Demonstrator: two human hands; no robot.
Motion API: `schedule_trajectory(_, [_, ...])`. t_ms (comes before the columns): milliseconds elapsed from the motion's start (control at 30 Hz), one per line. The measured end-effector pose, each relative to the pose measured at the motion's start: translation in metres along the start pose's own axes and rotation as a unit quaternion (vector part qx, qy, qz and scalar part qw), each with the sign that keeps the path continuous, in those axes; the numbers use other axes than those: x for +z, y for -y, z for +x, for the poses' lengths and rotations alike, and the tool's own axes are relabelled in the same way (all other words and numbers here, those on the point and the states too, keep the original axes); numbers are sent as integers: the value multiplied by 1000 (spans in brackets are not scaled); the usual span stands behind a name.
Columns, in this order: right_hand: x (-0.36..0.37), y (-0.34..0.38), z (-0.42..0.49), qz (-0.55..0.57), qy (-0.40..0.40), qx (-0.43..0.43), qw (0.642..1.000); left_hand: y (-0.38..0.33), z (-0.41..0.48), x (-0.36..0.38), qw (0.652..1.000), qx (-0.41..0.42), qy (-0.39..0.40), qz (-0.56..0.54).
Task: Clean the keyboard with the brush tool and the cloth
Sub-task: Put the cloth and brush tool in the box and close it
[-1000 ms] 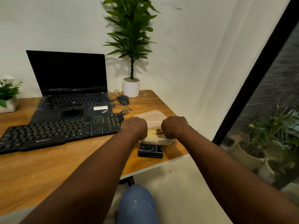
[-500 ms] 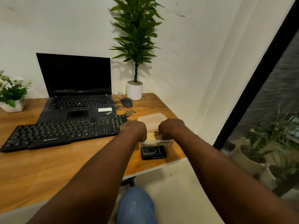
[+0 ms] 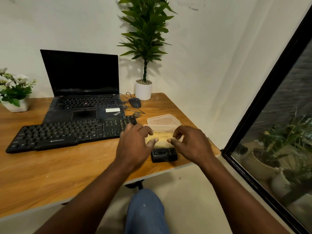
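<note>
A black keyboard lies on the wooden desk in front of a laptop. To its right stands a clear plastic tub with a yellow cloth inside. My left hand and right hand hover over the tub's two ends. Their fingers are loosely bent, the thumbs point toward each other above the cloth, and neither visibly holds anything. A small black case sits just in front of the tub. I cannot pick out a brush.
A clear lid rests behind the tub. An open laptop, a mouse with its cable, a tall potted plant and a flower pot line the back. The desk's right edge is close, by a black-framed window.
Both hands were clenched on the tub's ends. They have since lifted slightly and loosened, thumbs now out over the cloth. My head has moved, shifting the view.
</note>
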State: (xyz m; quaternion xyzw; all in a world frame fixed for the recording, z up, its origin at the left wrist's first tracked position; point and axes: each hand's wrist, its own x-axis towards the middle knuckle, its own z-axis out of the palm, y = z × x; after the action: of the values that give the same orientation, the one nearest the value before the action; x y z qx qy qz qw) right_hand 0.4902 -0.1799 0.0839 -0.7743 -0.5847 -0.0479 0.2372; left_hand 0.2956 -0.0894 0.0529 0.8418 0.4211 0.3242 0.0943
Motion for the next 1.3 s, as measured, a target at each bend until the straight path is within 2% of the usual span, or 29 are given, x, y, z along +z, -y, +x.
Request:
schedule_trajectory(100, [29, -9, -32, 34, 2, 52, 998, 2, -30, 11, 999, 32, 31, 21])
schedule_trajectory(200, [51, -12, -50, 94, -8, 78, 992, 7, -47, 25, 996, 29, 68, 47])
schedule_trajectory(300, [60, -8, -55, 127, -12, 92, 988, 11, -51, 30, 996, 18, 71, 57])
schedule_trajectory(500, [67, 0, -62, 162, -3, 104, 981, 10, -52, 29, 998, 3, 70, 4])
schedule_trajectory(567, [68, 4, -66, 164, -14, 98, 982, 12, -55, 29, 998, 7, 57, -16])
schedule_trajectory(733, [42, 16, -67, 125, -128, 42, 983, 10, -53, 14, 995, 24, -37, -85])
schedule_trajectory(800, [29, 18, -52, 128, -144, 29, 981, 2, -37, 4, 993, 19, -59, -104])
schedule_trajectory(867, [19, 19, -28, 117, -117, 39, 985, -3, -15, -3, 991, -8, -47, -126])
schedule_trajectory(933, [12, 19, -4, 91, -58, 57, 992, -2, 9, -4, 994, -40, -2, -106])
schedule_trajectory(1033, [13, 18, 22, 30, 22, 80, 996, 3, 36, 3, 996, -61, 65, -5])
schedule_trajectory(1133, [22, 20, 35, -23, 90, 74, 993, 2, 46, 12, 984, -60, 119, 120])
schedule_trajectory(1200, [26, 21, 39, -51, 105, 64, 991, 0, 49, 16, 979, -57, 118, 156])
schedule_trajectory(1300, [30, 23, 43, -101, 114, 45, 987, 4, 52, 19, 981, -54, 111, 150])
